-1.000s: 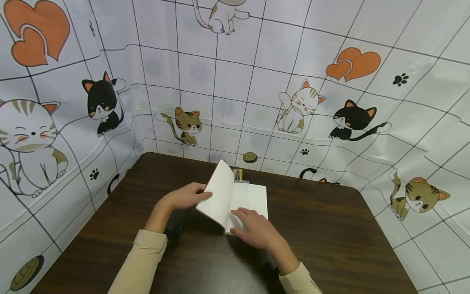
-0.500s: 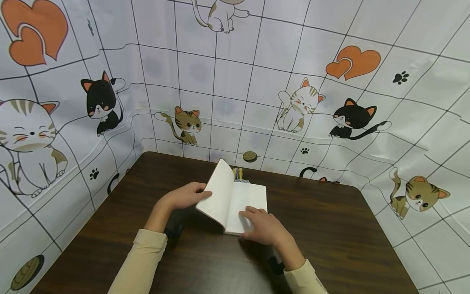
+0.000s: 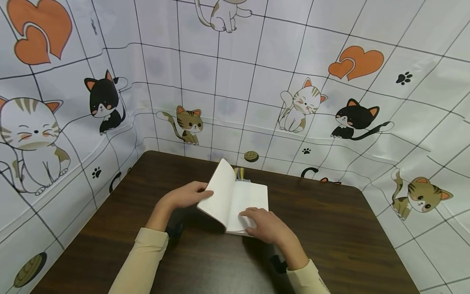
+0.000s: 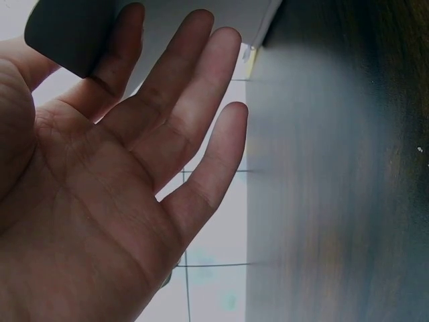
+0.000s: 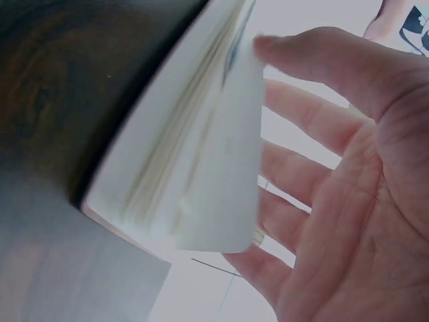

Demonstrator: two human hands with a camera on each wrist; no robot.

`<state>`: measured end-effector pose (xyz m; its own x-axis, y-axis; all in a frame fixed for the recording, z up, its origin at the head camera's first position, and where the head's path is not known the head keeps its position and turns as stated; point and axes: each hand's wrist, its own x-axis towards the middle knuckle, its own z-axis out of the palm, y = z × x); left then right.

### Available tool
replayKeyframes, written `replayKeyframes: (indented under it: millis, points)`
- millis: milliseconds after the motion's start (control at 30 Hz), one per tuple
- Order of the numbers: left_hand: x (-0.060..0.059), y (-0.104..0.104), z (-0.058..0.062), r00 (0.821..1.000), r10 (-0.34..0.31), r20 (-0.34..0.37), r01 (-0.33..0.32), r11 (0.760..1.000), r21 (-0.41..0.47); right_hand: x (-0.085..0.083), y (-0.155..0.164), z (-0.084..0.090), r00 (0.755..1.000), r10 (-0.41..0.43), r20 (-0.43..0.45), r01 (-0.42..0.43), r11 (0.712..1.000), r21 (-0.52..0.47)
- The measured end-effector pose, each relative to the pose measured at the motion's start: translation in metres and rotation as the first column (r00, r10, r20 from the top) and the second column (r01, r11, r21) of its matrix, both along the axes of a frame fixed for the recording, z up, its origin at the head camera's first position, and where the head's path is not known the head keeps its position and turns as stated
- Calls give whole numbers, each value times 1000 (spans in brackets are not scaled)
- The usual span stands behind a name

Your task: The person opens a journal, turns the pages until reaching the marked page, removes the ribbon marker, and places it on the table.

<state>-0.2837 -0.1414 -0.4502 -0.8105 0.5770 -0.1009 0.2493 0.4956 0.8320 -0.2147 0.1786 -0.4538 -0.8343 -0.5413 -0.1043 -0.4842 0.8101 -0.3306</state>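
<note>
An open notebook lies near the middle of the dark wooden desk, a little toward the far edge. The left hand props the left cover and pages up at a slant, fingers straight behind the cover and thumb at its edge, so that side stands raised instead of falling flat; the left wrist view shows those fingers extended against the dark cover, a released grip that supports rather than clasps. The right hand rests on the near right corner of the right-hand page. In the right wrist view a single leaf curls up off the block of pages with the thumb at its upper edge and the other fingers behind it, so this grip appears to pinch the leaf lightly, lifting it clear of the pages below.

Behind the notebook's far edge a few coloured tips, yellow and blue, stick up; the notebook hides the rest and I cannot tell what they are. No writing on the pages can be made out. A small dark object sits at the left wrist, probably a camera mount. The cat-printed sheet walls in the desk on the left, far and right sides.
</note>
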Motion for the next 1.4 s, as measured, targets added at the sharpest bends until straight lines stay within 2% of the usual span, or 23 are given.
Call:
replayKeyframes:
  millis: [267,400,533,733,900,1167,1300,1400]
  points:
    - [0,1,1,1000,2,14,-2,1000,-2,7,-2,6,1000,-8,-26,10,998,64]
    - [0,1,1,1000,-1,18,1,1000,0,9,-1,7,996,-34,-80,40,997,67]
    - [0,1,1,1000,-7,13,7,1000,5,9,1,12,986,-61,-157,68,997,36]
    - [1,2,3,1000,0,27,0,1000,15,4,5,15,955,-80,-285,77,997,-24]
    - [3,1,3,1000,-11,24,11,1000,21,1,4,12,934,-116,-337,89,991,-96]
    - [3,0,2,1000,-13,22,13,1000,22,2,-11,3,920,-235,-315,163,957,-240]
    - [2,0,2,1000,-8,23,7,1000,22,4,-19,0,932,-278,-233,203,932,-299]
    - [2,0,1,1000,-4,22,4,1000,15,6,-25,-1,948,-267,-174,211,935,-284]
